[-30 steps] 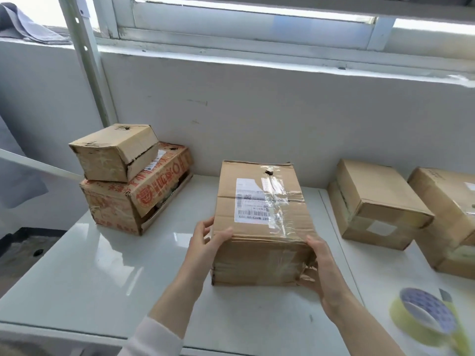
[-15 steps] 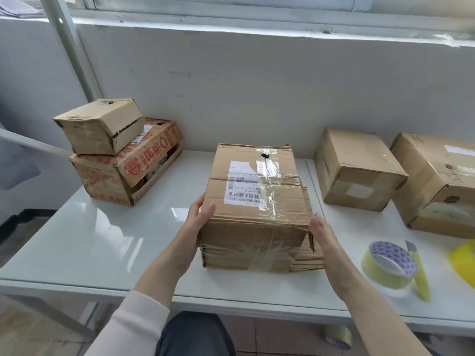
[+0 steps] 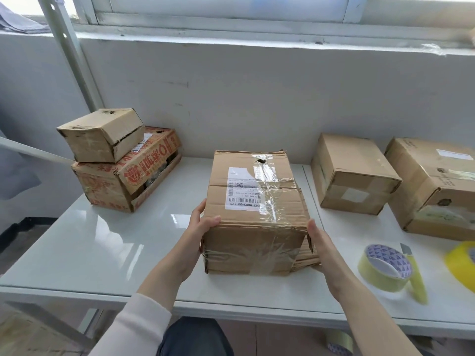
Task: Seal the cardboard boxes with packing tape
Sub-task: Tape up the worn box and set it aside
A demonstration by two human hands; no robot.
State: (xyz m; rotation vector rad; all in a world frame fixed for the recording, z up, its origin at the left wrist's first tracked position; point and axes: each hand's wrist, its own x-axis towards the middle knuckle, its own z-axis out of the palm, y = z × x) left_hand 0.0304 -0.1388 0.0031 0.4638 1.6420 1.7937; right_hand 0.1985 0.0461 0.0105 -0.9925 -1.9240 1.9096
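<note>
Head view: my left hand and right hand hold the box between them, near the front edge of the table. My left thumb lies over the near top corner and the fingers reach up the left side, so that hand grips the cardboard. My right palm presses the crumpled right side with the thumb straight up the near corner. Its fingers are hidden behind the cardboard, and I cannot tell whether they curl. The box stands on the table with its label on top; clear tape crosses the label and the near face. At the far left a small box sits on a red-printed box. To the right two more boxes stand near the wall, apart from mine. A tape roll lies near my right hand without touching it, a yellow cutter just beside it. A second roll, bright yellow, is cut off by the right edge.
</note>
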